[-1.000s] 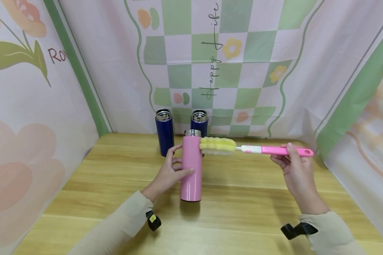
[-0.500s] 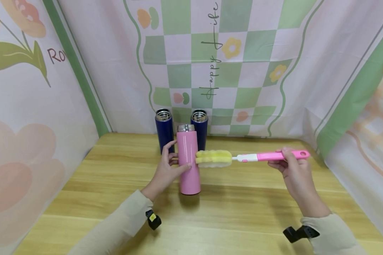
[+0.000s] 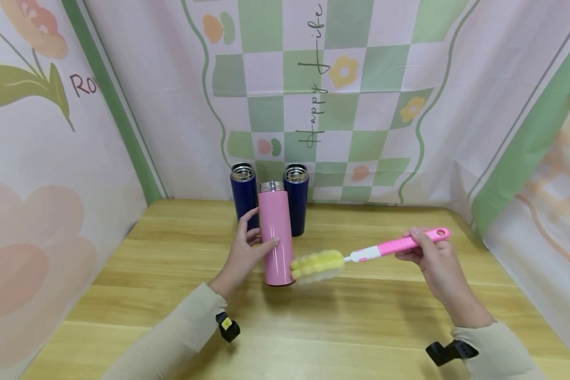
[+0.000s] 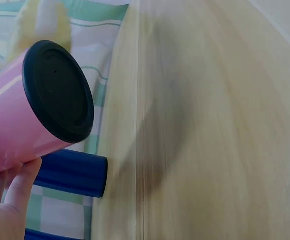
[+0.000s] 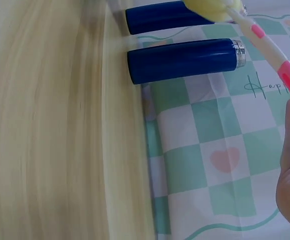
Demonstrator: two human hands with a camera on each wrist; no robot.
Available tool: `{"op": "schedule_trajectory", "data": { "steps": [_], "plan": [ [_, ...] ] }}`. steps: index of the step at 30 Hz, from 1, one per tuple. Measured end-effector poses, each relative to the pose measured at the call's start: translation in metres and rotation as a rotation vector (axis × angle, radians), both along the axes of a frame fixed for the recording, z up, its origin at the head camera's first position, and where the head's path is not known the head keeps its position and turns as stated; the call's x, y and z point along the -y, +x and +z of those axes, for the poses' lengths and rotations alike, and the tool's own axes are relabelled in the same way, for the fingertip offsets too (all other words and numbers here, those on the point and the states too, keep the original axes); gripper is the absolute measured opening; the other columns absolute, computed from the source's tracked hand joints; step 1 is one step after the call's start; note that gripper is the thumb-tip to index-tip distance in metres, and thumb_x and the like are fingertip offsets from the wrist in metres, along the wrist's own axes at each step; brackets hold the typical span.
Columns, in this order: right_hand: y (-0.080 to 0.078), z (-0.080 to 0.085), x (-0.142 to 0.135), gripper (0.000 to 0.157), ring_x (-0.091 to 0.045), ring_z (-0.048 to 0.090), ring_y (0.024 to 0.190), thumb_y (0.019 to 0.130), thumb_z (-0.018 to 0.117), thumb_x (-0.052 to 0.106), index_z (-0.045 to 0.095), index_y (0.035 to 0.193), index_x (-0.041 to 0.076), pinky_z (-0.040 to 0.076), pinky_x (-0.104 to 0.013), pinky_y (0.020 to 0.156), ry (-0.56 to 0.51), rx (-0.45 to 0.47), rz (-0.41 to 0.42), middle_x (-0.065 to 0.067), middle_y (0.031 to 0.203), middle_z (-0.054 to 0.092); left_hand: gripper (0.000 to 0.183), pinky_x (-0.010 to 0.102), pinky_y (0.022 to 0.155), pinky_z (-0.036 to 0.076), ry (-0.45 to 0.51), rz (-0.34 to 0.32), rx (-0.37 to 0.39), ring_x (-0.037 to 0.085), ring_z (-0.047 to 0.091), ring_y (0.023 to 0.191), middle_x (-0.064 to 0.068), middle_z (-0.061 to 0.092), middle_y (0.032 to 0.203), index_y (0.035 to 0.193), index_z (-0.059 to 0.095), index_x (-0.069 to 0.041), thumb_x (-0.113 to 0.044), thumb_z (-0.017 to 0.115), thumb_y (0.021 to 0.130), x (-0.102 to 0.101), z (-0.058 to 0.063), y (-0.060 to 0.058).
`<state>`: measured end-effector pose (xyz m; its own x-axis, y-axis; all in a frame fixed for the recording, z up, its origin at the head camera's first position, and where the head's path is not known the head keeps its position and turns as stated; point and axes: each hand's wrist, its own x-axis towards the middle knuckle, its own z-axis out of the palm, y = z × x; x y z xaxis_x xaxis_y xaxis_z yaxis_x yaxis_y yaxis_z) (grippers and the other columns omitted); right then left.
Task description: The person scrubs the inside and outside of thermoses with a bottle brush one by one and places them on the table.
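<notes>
A pink thermos bottle [image 3: 276, 237] with a bare steel mouth is gripped around its side by my left hand [image 3: 242, 256]. In the left wrist view its black base [image 4: 58, 92] hangs above the tabletop. My right hand [image 3: 439, 269] pinches the pink handle of a bottle brush [image 3: 410, 244]. The brush's yellow and white sponge head [image 3: 319, 266] lies against or just in front of the bottle's lower right side; whether they touch I cannot tell. In the right wrist view the bottle brush [image 5: 269, 45] slants across the upper right corner.
Two dark blue thermos bottles, one at left [image 3: 244, 192] and one at right [image 3: 298, 203], stand uncapped behind the pink one, near the back of the wooden table [image 3: 361, 316]. A patterned curtain [image 3: 342, 116] rises behind the table's back edge.
The brush head has slid down along the pink bottle's right side, and the brush now tilts down to the left. My left hand has shifted the bottle slightly left and back.
</notes>
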<state>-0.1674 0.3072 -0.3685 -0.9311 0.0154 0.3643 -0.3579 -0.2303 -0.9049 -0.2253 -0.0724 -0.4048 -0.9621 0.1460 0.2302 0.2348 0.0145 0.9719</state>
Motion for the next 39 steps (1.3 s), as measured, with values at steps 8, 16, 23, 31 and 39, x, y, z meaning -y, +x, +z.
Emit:
{"op": "schedule_trajectory", "data": {
  "steps": [8,16,23,31,39],
  "plan": [
    [-0.0008,-0.0052,-0.0038,0.026,-0.015,0.07,0.075,0.106,0.048,0.008,0.071,0.095,0.003,0.058,-0.027,0.072,-0.011,0.042,0.021,-0.008,0.086,0.07,0.076,0.041,0.078,0.056,0.124,-0.055,0.085,0.031,0.066,0.104,0.021,0.063,0.124,0.154,0.028,-0.033,-0.018,0.07,0.093,0.0006,0.0023,0.0008],
    [-0.0043,-0.0065,-0.0013,0.027,-0.013,0.071,0.077,0.107,0.047,0.012,0.071,0.096,0.005,0.057,-0.026,0.074,0.008,0.053,0.032,-0.006,0.089,0.07,0.073,0.041,0.083,0.054,0.112,-0.083,0.162,0.028,0.062,0.109,0.025,0.057,0.135,0.157,0.023,-0.024,-0.017,0.061,0.094,-0.0004,-0.0019,0.0016],
    [-0.0059,-0.004,0.0009,0.025,-0.013,0.071,0.08,0.107,0.05,0.015,0.07,0.097,0.005,0.057,-0.026,0.075,-0.006,0.058,-0.009,-0.005,0.088,0.07,0.074,0.047,0.087,0.053,0.078,-0.108,0.205,0.031,0.06,0.113,0.025,0.056,0.136,0.157,0.022,-0.026,-0.02,0.059,0.094,-0.0017,-0.0052,0.0023],
    [-0.0066,-0.0023,0.0037,0.022,-0.015,0.072,0.079,0.106,0.049,0.013,0.068,0.098,0.003,0.057,-0.027,0.075,-0.048,0.033,-0.032,-0.008,0.087,0.071,0.084,0.045,0.088,0.053,0.024,-0.145,0.235,0.031,0.064,0.109,0.021,0.062,0.128,0.157,0.018,-0.029,-0.03,0.072,0.092,-0.0044,-0.0055,0.0039],
    [-0.0069,0.0007,0.0046,0.021,-0.015,0.071,0.078,0.106,0.051,0.014,0.066,0.1,0.0,0.057,-0.026,0.074,-0.072,0.019,-0.066,-0.009,0.088,0.07,0.097,0.049,0.092,0.051,0.004,-0.165,0.247,0.031,0.065,0.108,0.019,0.062,0.127,0.157,0.015,-0.03,-0.029,0.081,0.085,-0.0064,-0.0059,0.0074]
  ]
}}
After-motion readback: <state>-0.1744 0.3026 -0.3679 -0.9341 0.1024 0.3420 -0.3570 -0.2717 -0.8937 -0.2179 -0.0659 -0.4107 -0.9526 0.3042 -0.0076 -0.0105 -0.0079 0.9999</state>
